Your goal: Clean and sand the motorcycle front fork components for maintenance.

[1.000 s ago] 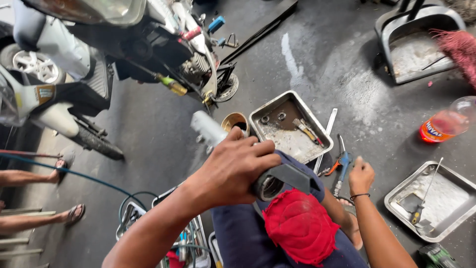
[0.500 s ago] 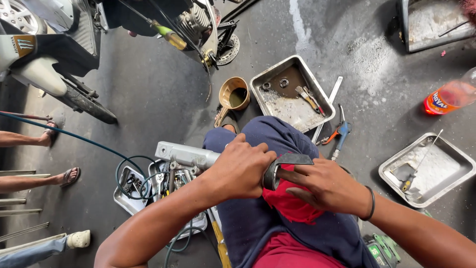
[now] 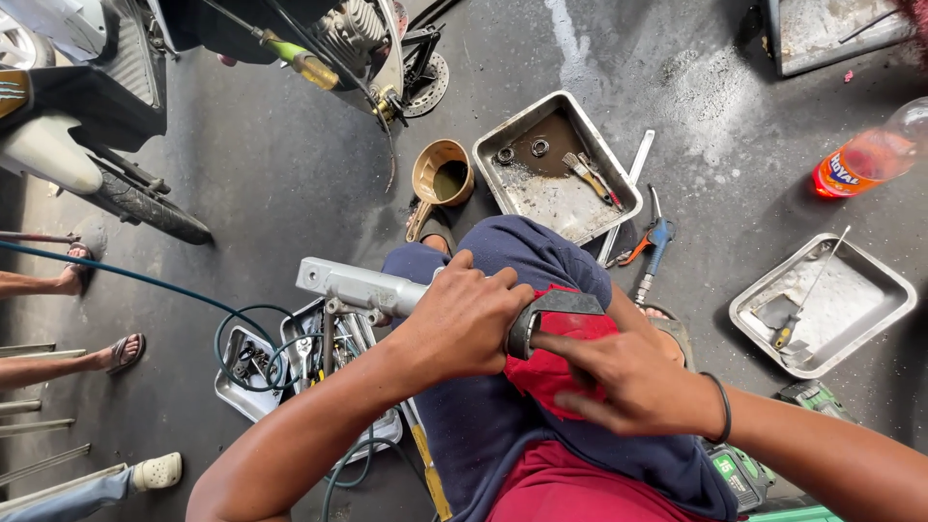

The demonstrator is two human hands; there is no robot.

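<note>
Grey concrete floor [image 3: 290,184] of a workshop, stained and wet-looking, w/ part of a scooter [image 3: 87,106] at top left and its engine area up top. Person is squatting, knees in dark blue shorts [image 3: 522,280], looking straight down.

Biggest loose stuff: a steel tray [image 3: 619,193] just past the knees w/ a couple bearings and brushes in it, another steel tray [image 3: 894,300] at right w/ a screwdriver, and a tool tray [image 3: 246,387] at lower left full of sockets etc, green hose [image 3: 145,280] looping around it. Orange soda bottle [image 3: 865,155] far right. Brown plastic scoop [image 3: 440,179] sits beside the first tray, pliers w/ blue handle [image 3: 655,242] near the right knee.

Main thing: a silver metal fork tube [image 3: 358,287] lying across the lap, sticking out to the left. Left hand [image 3: 459,324] is wrapped tight around its middle, fingers fully closed on it. Right hand [image 3: 628,382] presses a red rag [image 3: 556,372] against the tube's wide open end, fingers mostly straight, index finger laid along the rim, black band on the wrist. Other ppl's sandalled feet at far left.
</note>
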